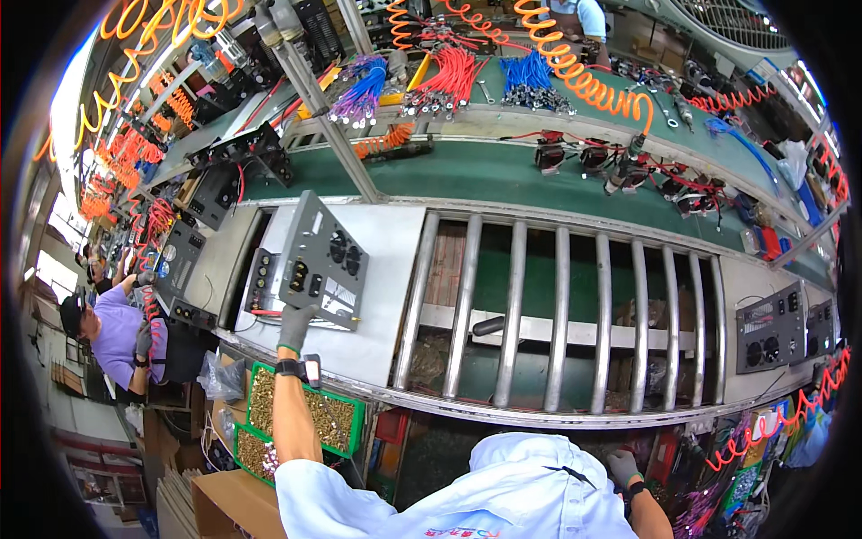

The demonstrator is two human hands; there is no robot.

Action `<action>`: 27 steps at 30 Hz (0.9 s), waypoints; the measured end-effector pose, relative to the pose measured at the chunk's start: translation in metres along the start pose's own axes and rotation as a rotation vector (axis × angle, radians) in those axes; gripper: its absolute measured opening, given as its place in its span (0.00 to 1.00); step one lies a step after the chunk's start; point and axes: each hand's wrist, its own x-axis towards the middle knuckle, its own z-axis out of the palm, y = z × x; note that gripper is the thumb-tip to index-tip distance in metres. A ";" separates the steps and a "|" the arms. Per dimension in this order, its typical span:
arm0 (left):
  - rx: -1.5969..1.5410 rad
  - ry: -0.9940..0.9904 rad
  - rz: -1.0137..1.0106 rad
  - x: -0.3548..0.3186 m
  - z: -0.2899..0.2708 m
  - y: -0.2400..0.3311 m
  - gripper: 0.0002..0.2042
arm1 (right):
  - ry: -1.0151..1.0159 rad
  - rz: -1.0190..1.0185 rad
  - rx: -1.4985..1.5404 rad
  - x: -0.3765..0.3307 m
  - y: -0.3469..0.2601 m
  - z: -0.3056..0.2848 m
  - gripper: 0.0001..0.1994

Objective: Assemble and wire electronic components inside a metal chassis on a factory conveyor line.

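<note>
My left hand (297, 327), in a grey glove, is closed on the lower edge of a dark grey metal panel (325, 267). The panel stands tilted on a white sheet (388, 269) and carries two round fans, several sockets and a white label. Beside its left edge lies a small part with round terminals (261, 272), and a red-handled tool (267, 313) lies near my fingers. My right hand (621, 467), also gloved, hangs low beside my body near the bench's front edge. My shirt partly covers it, and its fingers are not clear.
Metal rollers (558, 314) run to the right of the sheet. More grey panels (770, 332) stand at the far right. Green bins (352, 424) of brass fittings sit below the bench. Behind lies a green conveyor (467, 171), with coiled orange hoses (593, 90) above. A co-worker (121, 337) stands at left.
</note>
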 end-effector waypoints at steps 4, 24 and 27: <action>-0.062 -0.076 0.065 -0.038 0.034 -0.006 0.20 | 0.037 -0.203 -0.037 0.025 -0.014 0.010 0.13; 0.155 -0.477 0.163 -0.268 0.333 0.081 0.08 | 0.004 -0.311 0.032 0.046 -0.036 -0.034 0.16; 0.144 -0.526 0.226 -0.294 0.377 0.093 0.10 | 0.010 -0.169 0.094 0.039 0.005 -0.041 0.14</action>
